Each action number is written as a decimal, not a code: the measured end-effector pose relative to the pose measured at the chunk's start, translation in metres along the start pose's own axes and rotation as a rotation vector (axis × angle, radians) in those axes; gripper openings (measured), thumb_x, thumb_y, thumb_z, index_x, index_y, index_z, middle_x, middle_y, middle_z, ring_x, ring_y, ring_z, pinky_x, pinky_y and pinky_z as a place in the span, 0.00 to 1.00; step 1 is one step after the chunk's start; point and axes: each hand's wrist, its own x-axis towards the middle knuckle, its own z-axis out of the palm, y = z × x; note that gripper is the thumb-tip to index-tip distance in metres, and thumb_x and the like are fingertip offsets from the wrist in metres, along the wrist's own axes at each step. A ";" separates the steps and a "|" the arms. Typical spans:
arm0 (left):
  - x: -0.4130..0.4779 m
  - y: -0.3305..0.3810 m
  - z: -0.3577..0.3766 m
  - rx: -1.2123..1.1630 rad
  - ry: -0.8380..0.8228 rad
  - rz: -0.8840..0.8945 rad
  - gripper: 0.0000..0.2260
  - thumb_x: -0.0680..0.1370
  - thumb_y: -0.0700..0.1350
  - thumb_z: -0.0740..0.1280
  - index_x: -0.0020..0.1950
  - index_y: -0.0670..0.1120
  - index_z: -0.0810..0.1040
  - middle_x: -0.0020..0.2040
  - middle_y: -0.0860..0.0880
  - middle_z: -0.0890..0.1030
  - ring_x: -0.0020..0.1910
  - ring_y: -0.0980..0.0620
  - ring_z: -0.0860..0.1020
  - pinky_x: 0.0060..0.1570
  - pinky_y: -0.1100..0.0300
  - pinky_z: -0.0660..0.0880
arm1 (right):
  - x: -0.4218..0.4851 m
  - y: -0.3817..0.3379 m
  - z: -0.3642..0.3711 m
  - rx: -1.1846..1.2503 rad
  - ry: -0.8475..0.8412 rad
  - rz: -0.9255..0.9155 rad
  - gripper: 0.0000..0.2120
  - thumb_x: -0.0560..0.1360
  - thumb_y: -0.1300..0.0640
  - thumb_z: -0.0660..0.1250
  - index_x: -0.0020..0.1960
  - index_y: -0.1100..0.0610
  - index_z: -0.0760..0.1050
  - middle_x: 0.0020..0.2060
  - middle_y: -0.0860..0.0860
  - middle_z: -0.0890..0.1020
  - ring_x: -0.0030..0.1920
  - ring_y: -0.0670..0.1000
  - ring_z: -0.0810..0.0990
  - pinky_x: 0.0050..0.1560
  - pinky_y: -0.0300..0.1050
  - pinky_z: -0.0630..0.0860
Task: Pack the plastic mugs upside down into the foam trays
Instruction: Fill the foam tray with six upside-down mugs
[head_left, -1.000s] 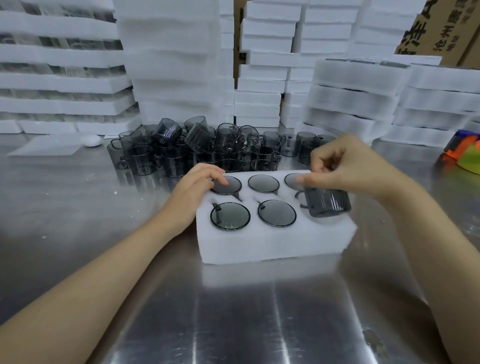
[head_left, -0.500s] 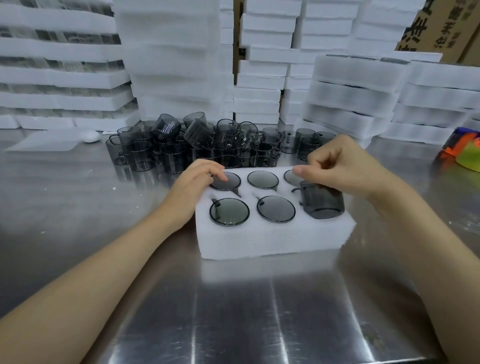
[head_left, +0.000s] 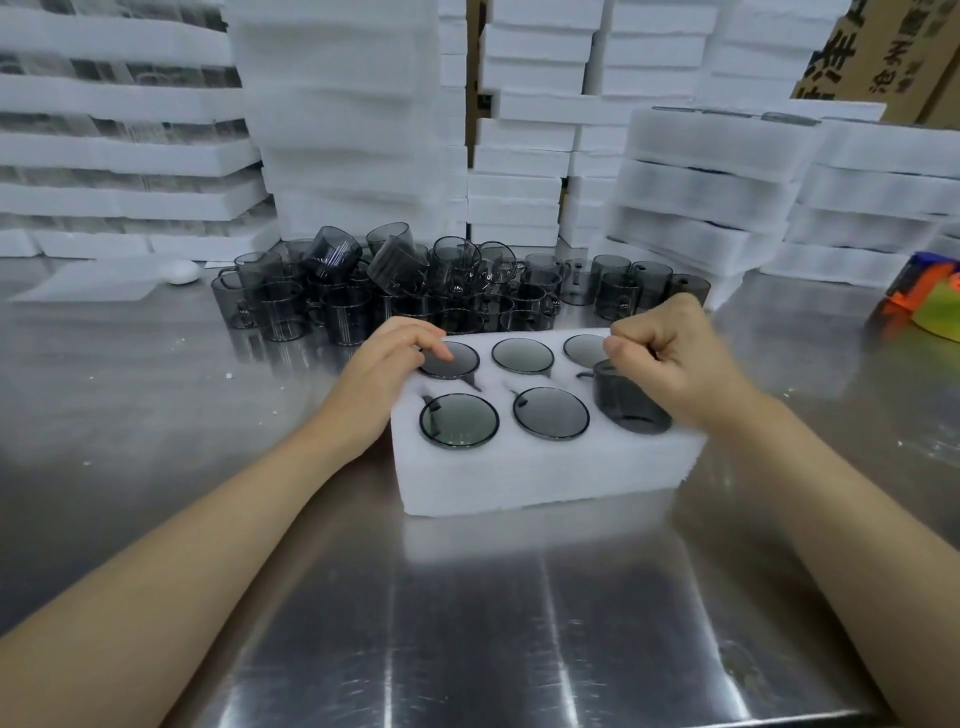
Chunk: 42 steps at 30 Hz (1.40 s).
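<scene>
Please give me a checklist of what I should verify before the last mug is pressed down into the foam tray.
1. Orientation: the last mug is base up: ok.
2. Position: it sits over the front right pocket of the foam tray: ok.
3. Depth: it is level with the foam: not ok, it stands well above it.
4. Its handle fits the tray's cut-out: cannot tell, the mug hides it.
5. The other five mugs lie level with the foam: ok.
6. Hands: the left hand rests on the tray's back left corner, the right hand grips the last mug: ok.
</scene>
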 end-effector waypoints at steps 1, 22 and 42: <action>0.000 0.000 0.000 0.001 0.001 -0.001 0.18 0.77 0.29 0.54 0.42 0.45 0.79 0.55 0.49 0.75 0.55 0.64 0.73 0.56 0.73 0.66 | 0.001 0.000 -0.003 0.078 -0.051 0.083 0.18 0.69 0.53 0.58 0.25 0.55 0.54 0.23 0.49 0.55 0.26 0.45 0.53 0.27 0.35 0.53; 0.000 -0.001 0.001 -0.016 0.009 -0.014 0.18 0.77 0.28 0.54 0.42 0.45 0.79 0.56 0.48 0.76 0.56 0.61 0.73 0.59 0.68 0.66 | 0.000 0.010 0.004 -0.437 -0.643 0.356 0.35 0.69 0.29 0.38 0.74 0.36 0.39 0.76 0.40 0.39 0.75 0.41 0.33 0.76 0.47 0.36; 0.015 -0.017 -0.002 -0.126 0.326 -0.203 0.15 0.78 0.35 0.55 0.43 0.48 0.79 0.44 0.50 0.81 0.45 0.54 0.78 0.49 0.57 0.72 | -0.004 -0.064 -0.052 -0.381 -0.630 0.221 0.18 0.68 0.58 0.74 0.37 0.36 0.71 0.44 0.42 0.70 0.50 0.39 0.70 0.48 0.35 0.67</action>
